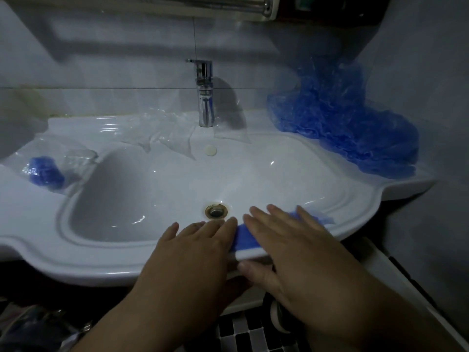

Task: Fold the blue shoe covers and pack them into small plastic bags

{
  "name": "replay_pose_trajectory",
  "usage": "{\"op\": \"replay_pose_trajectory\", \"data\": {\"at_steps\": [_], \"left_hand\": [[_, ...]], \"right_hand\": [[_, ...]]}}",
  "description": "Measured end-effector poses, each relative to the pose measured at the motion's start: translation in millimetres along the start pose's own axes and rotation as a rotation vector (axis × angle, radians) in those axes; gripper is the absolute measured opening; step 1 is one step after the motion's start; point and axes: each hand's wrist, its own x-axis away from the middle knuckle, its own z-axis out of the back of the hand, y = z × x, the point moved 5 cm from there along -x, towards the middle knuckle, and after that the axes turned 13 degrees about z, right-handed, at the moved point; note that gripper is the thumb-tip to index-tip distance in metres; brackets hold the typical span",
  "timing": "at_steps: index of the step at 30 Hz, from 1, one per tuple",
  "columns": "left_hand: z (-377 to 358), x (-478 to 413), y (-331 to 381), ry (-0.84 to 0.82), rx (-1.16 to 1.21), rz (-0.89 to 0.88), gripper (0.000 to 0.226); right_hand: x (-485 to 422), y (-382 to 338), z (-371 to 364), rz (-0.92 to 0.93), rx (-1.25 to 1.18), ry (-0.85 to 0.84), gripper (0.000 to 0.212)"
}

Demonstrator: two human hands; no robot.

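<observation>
Both hands lie flat, fingers spread, palms down on one blue shoe cover (pixel 243 237) stretched along the front rim of the white sink (pixel 76 260), which serves as the work surface here. Left hand (pixel 200 247) presses the cover's left part, right hand (pixel 281 240) the right part; neither grips anything, they just pin and smooth. Only a strip of blue shows in the gap btwn the hands, plus a crinkled tail (pixel 321 217) poking out past the right hand's fingers, so the cover's long axis runs left-right along the rim, roughly crosswise to both forearms. That matters for the fold: looks like the flattening step, w/ the fold itself not yet made, and the natural move would be bringing one end over the other along that axis. The right hand sits nearer the free tail, so prob. that hand lifts the end while the left holds the rest down; a guess only. The rim is narrow and glossy and the film thin, so it could slide into the basin or off the front edge. Supply pile of loose blue covers (pixel 350 128) is heaped at the far right corner of the sink top, well apart from the hands. Clear small plastic bags (pixel 167 133) lie left of the tap (pixel 205 95). One packed bag w/ a blue bundle (pixel 45 171) rests at far left.
</observation>
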Motion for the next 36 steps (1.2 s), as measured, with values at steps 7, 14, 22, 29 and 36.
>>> {"op": "replay_pose_trajectory", "data": {"at_steps": [7,14,22,29,36], "left_hand": [[-5.5,-3.1,-6.3,-0.05,-0.022,0.086,0.082],[21.7,2.8,0.7,0.139,0.282,0.045,0.084],[37.1,8.6,7.3,0.376,0.294,-0.143,0.074],[24.6,1.1,2.1,0.281,0.322,-0.122,0.034],[27.0,0.4,3.7,0.298,0.278,-0.102,0.034]], "right_hand": [[15.5,29.7,7.6,-0.064,0.05,-0.061,0.07],[15.8,36.3,4.3,-0.02,-0.099,0.15,0.073],[19.3,39.3,12.8,-0.015,-0.215,0.362,0.062],[22.5,51.8,13.9,0.068,-0.232,0.386,0.027],[19.7,56.6,16.9,0.107,-0.099,0.462,0.011]]}}
